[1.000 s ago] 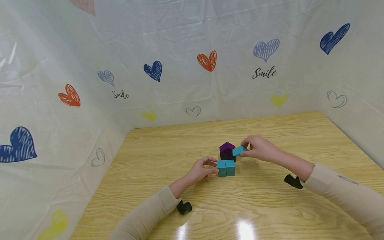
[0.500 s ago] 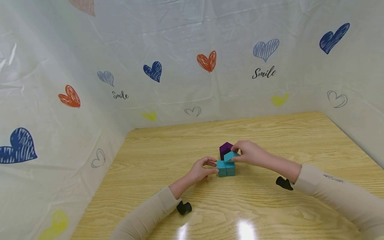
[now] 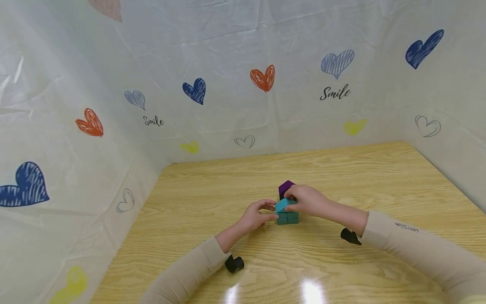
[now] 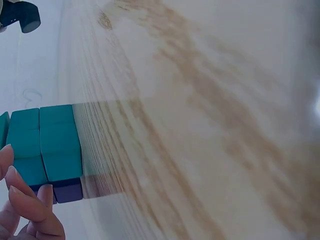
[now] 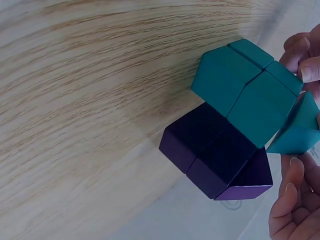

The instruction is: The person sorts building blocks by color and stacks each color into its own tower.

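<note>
A low stack of teal cubes (image 3: pixel 291 218) stands on the wooden table (image 3: pixel 212 190), with a purple house-shaped block (image 3: pixel 284 188) right behind it. My right hand (image 3: pixel 303 200) pinches a teal wedge block (image 3: pixel 282 205) and holds it down on top of the teal cubes. My left hand (image 3: pixel 260 214) grips the left side of the stack with curled fingers. The right wrist view shows the teal cubes (image 5: pixel 240 87) against the purple blocks (image 5: pixel 215 155), with the wedge (image 5: pixel 297 130) tilted at their edge. In the left wrist view the cubes (image 4: pixel 45 145) sit beside my fingertips (image 4: pixel 25 205).
A white sheet printed with hearts (image 3: pixel 262 78) and the word Smile walls the table at the back and both sides. Black wrist camera mounts (image 3: pixel 234 264) (image 3: pixel 349 236) hang under both sleeves. Bare wood lies all around the blocks.
My right hand carried the teal wedge leftward from beside the purple block and lowered it onto the teal cubes. The left hand has stayed at the stack.
</note>
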A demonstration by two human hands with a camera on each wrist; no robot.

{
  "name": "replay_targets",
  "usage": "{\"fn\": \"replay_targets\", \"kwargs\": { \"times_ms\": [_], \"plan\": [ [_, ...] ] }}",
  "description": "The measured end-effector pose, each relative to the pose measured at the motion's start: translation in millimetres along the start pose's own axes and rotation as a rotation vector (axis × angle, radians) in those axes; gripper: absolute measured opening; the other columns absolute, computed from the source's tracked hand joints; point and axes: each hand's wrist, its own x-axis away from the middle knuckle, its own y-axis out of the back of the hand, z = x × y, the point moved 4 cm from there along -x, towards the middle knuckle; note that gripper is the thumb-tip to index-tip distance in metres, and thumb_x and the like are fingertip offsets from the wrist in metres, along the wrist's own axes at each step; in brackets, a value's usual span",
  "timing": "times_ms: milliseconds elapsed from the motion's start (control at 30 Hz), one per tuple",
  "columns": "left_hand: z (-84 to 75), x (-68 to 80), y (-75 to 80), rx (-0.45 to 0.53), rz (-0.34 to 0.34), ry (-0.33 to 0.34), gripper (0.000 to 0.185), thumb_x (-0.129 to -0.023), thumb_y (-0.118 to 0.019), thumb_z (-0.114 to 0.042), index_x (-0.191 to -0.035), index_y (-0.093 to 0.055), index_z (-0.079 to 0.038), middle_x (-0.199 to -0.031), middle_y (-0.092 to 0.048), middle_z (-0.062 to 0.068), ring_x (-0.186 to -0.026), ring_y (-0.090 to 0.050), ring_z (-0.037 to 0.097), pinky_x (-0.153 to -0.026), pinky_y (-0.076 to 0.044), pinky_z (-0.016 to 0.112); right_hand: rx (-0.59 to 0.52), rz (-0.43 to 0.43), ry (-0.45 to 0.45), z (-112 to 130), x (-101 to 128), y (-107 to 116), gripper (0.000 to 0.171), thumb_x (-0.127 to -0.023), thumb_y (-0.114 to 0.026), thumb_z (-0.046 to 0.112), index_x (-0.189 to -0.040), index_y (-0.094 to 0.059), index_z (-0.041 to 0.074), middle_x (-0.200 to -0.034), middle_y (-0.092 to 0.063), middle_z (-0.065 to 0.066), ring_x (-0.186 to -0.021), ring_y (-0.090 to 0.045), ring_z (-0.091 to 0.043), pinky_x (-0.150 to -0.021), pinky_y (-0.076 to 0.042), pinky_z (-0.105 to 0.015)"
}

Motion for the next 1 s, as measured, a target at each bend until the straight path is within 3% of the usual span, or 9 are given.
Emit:
{"fn": "replay_targets", "kwargs": {
  "times_ms": [133, 400, 533, 667, 767, 900, 1000],
  "plan": [
    [5.3, -4.2, -0.8, -0.014, 0.000, 0.013, 0.037, -0.086, -0.063, -0.010, -0.122, -0.055, -0.003, -0.113, -0.058, 0.018, -0.060, -0.046, 0.021, -0.051, -0.039, 0.025, -0.010, 0.007, -0.004, -1, -1, -2, 0.035, -0.077, -0.073, 0.019, -0.101, -0.065, -0.004, -0.092, -0.064, -0.009, -0.077, -0.057, -0.015, -0.066, -0.048, -0.027],
    [33.2, -20.6, -0.7, -0.008, -0.009, 0.021, 0.038, -0.086, -0.065, -0.015, -0.122, -0.056, -0.009, -0.113, -0.059, 0.012, -0.059, -0.047, 0.017, -0.050, -0.039, 0.025, -0.008, 0.002, -0.003, -2, -1, -5, 0.034, -0.077, -0.074, 0.021, -0.101, -0.065, -0.002, -0.091, -0.063, -0.007, -0.075, -0.055, -0.014, -0.065, -0.047, -0.026],
    [33.2, -20.9, 0.0, -0.004, -0.007, 0.023, 0.038, -0.085, -0.066, -0.018, -0.121, -0.057, -0.010, -0.111, -0.059, 0.011, -0.057, -0.047, 0.016, -0.049, -0.039, 0.024, -0.002, -0.002, 0.000, -1, -1, -5, 0.034, -0.076, -0.074, 0.021, -0.101, -0.065, -0.002, -0.091, -0.063, -0.007, -0.076, -0.056, -0.014, -0.065, -0.048, -0.026],
    [15.7, -10.3, 0.0, -0.019, -0.010, 0.006, 0.036, -0.086, -0.065, -0.013, -0.120, -0.056, -0.005, -0.111, -0.059, 0.014, -0.058, -0.047, 0.018, -0.050, -0.040, 0.025, 0.007, -0.003, 0.006, -1, -1, -5, 0.034, -0.076, -0.074, 0.020, -0.100, -0.065, -0.001, -0.091, -0.063, -0.007, -0.076, -0.056, -0.015, -0.066, -0.048, -0.026],
    [14.1, -9.4, -0.1, -0.020, -0.011, 0.007, 0.036, -0.086, -0.064, -0.011, -0.120, -0.056, -0.004, -0.111, -0.059, 0.016, -0.060, -0.048, 0.019, -0.051, -0.040, 0.026, 0.030, 0.001, 0.008, 0, -1, -5, 0.033, -0.077, -0.074, 0.021, -0.101, -0.065, -0.001, -0.091, -0.063, -0.007, -0.077, -0.056, -0.015, -0.066, -0.048, -0.026],
    [31.7, -20.6, -0.2, -0.012, -0.012, 0.028, 0.036, -0.085, -0.065, -0.015, -0.120, -0.057, -0.009, -0.113, -0.059, 0.013, -0.062, -0.049, 0.019, -0.051, -0.040, 0.025, 0.063, 0.011, 0.005, 1, -1, -5, 0.033, -0.078, -0.073, 0.022, -0.101, -0.065, 0.000, -0.092, -0.062, -0.008, -0.077, -0.057, -0.015, -0.066, -0.048, -0.027],
    [33.6, -21.8, 0.1, -0.017, -0.013, 0.024, 0.040, -0.084, -0.067, -0.017, -0.122, -0.056, -0.011, -0.113, -0.059, 0.011, -0.060, -0.048, 0.017, -0.050, -0.040, 0.025, 0.066, 0.011, -0.006, 2, 1, -3, 0.037, -0.079, -0.072, 0.024, -0.105, -0.064, -0.001, -0.097, -0.062, -0.010, -0.082, -0.058, -0.019, -0.070, -0.050, -0.029]
  ]
}}
